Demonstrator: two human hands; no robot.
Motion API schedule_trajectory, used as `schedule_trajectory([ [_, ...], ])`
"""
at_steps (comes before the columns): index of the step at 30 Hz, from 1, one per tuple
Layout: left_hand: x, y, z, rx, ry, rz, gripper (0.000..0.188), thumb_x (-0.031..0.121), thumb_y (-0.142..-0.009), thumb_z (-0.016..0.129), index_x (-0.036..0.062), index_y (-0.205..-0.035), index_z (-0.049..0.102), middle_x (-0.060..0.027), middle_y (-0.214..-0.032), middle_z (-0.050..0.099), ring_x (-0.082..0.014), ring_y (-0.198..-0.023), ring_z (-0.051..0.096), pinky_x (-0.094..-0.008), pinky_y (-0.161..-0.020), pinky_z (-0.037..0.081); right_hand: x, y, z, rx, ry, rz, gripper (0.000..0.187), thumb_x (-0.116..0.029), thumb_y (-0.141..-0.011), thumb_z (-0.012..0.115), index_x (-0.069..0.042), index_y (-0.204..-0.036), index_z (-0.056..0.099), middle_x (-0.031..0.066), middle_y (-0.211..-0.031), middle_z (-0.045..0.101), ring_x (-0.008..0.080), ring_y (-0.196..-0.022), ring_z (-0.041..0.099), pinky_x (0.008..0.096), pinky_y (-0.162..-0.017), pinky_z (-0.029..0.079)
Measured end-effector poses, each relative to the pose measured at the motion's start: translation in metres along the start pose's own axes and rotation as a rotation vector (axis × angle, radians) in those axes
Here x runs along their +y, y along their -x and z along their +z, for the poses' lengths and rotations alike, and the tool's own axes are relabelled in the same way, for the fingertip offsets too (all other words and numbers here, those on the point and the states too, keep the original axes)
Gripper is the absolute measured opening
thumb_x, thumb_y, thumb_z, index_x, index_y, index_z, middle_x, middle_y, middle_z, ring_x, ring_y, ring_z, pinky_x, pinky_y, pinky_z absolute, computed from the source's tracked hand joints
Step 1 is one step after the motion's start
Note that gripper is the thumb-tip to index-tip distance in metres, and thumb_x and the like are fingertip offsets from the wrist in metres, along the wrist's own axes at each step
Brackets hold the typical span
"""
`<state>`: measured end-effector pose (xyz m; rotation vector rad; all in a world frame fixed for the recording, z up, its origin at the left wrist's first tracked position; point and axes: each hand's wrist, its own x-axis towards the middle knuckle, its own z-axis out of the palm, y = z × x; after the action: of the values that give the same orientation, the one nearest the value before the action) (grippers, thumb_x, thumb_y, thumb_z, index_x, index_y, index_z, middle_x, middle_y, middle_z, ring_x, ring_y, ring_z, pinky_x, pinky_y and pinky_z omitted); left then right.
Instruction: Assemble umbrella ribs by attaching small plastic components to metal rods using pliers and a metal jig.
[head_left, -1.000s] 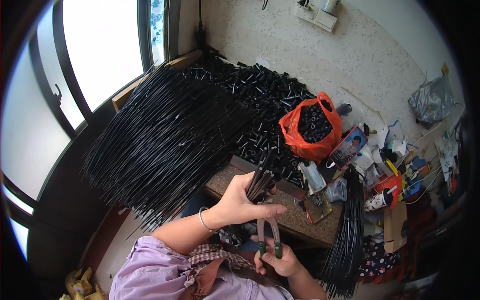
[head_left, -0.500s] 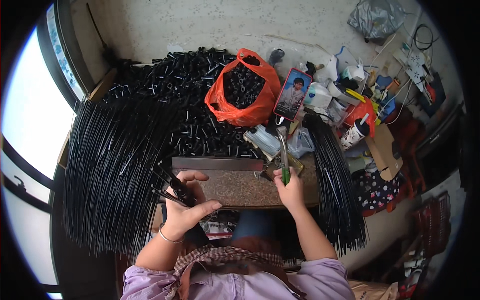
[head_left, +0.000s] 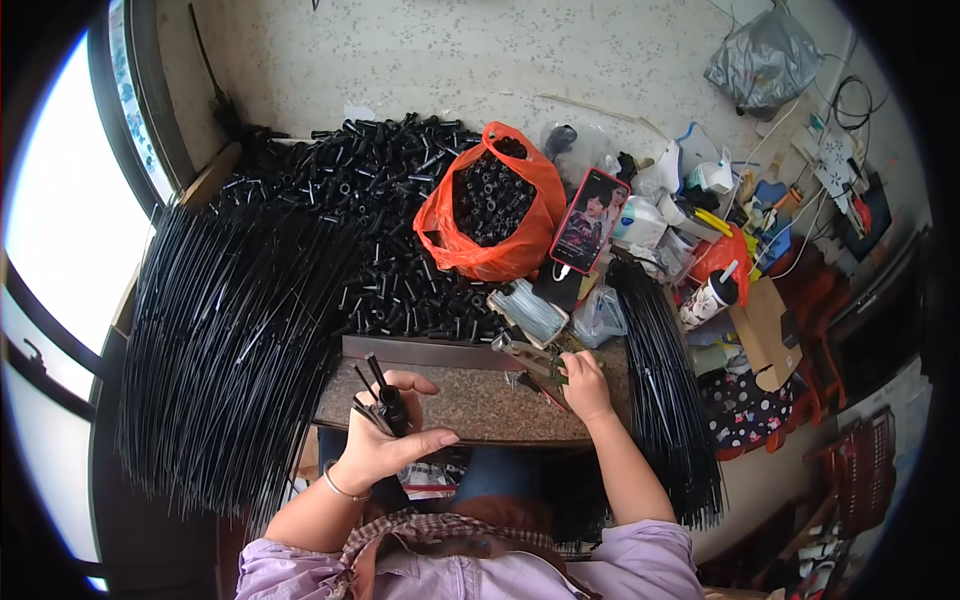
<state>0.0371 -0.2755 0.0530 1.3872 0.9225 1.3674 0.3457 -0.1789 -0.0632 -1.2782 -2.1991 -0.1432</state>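
My left hand is closed around a short black tubular fitting and a few thin black rods. Its thumb points to the right, away from the other fingers. On the right, my right hand grips a metal hand tool with a green handle. The tool's metal end points left over the front of the tabletop; motion blurs it, so its exact kind is unclear. Behind the hands, many black fittings lie heaped, and an orange plastic bag holds small black ring-shaped parts.
A dark metal bar edges the heap above the speckled tabletop. Long black rods cover the left side; another bundle hangs at the right. A phone, a patterned cup and a cardboard box stand rightward.
My right hand has swung the tool from pointing up to pointing left, a little lower. My left hand has shifted slightly right and down, lifting its rods clear of the left bundle.
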Motion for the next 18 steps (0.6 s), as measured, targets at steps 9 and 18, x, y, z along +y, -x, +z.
schedule_trajectory([
  [9,0.017,0.008,0.022,-0.186,-0.161,0.104,0.041,0.012,-0.060,0.080,0.0029,-0.095,0.059,0.0031,-0.060,0.053,-0.0031,-0.053,0.047,-0.0190,-0.049,0.036,-0.085,-0.021,-0.043,0.188,-0.952,0.670,0.019,-0.002,-0.077,0.062,-0.002,-0.089,0.047,0.0105,-0.077,0.057,0.0169,-0.061,0.054,0.0277,-0.054,0.043],
  [18,0.023,0.030,0.038,-0.027,-0.031,0.201,0.062,0.021,-0.060,0.082,-0.0020,-0.109,0.053,-0.0023,-0.082,0.061,-0.0037,-0.070,0.050,-0.0201,-0.066,0.044,-0.226,-0.014,-0.086,0.207,-1.905,0.571,0.030,0.005,-0.072,0.061,-0.004,-0.094,0.044,0.0077,-0.083,0.054,0.0120,-0.073,0.054,0.0204,-0.065,0.044],
])
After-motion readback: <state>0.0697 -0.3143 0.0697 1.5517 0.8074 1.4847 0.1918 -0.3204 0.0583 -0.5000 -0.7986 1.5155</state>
